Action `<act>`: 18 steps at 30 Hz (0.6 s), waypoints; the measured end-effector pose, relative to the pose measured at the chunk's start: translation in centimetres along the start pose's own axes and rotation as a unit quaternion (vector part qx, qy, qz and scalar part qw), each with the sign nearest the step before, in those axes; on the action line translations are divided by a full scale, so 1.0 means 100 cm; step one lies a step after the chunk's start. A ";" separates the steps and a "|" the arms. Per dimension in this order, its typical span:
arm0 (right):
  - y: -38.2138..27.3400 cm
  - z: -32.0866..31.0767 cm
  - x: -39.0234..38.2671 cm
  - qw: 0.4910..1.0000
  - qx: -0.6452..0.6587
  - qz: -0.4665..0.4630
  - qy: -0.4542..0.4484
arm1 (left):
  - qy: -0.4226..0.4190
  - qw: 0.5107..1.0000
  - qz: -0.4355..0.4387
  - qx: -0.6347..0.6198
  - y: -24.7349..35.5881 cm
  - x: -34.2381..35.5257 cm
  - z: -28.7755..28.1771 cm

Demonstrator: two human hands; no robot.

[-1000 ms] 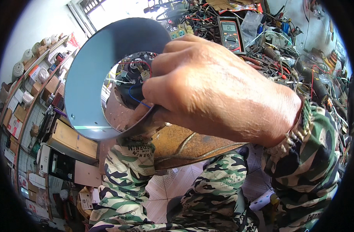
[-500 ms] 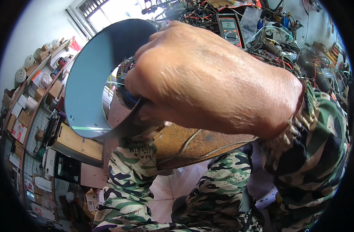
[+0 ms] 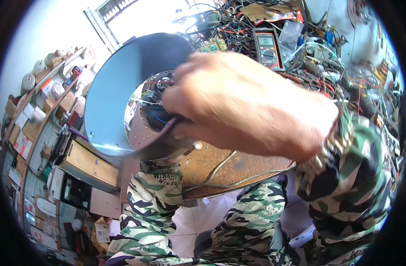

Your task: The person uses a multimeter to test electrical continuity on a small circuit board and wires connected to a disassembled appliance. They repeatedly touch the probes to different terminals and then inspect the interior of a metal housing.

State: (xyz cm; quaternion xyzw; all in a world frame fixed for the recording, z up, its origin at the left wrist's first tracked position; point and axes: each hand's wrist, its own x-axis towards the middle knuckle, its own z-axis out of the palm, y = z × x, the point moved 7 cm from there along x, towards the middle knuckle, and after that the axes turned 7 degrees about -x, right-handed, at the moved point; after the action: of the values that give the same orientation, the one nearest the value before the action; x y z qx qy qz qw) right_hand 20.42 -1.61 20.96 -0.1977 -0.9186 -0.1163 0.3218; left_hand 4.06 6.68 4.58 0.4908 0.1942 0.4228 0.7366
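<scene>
From the head camera: a right hand point(image 3: 251, 104) reaches into a grey metal drum housing point(image 3: 123, 88), fingers closed on a dark flat tool point(image 3: 161, 142) at the wired motor point(image 3: 156, 104); steadying seems next. The left hand is unseen. A multimeter point(image 3: 267, 44) and tangled wires point(image 3: 340, 62) crowd the table.

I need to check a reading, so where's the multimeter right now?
In the head view, the multimeter lies at the top centre-right among tangled wires on the bench, just above the right hand.
</scene>
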 end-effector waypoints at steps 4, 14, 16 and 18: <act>-0.012 0.027 -0.017 0.997 -0.069 -0.035 -0.009 | -0.011 0.999 -0.010 -0.028 -0.016 -0.001 -0.006; -0.006 0.037 -0.054 0.999 0.013 0.028 0.030 | 0.037 0.997 -0.017 -0.072 -0.025 -0.003 0.005; -0.007 0.041 -0.053 0.999 0.006 0.046 0.010 | 0.042 0.996 -0.020 -0.082 -0.032 0.001 0.001; -0.007 0.050 -0.057 0.998 -0.015 0.055 -0.023 | 0.022 0.997 -0.032 -0.070 -0.027 -0.001 0.006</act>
State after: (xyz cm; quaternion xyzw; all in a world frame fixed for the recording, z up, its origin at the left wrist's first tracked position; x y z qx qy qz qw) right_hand 21.46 -2.16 13.46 -0.2555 -0.9116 -0.1080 0.3034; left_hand 5.58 5.79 2.40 0.4223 0.1960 0.4226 0.7776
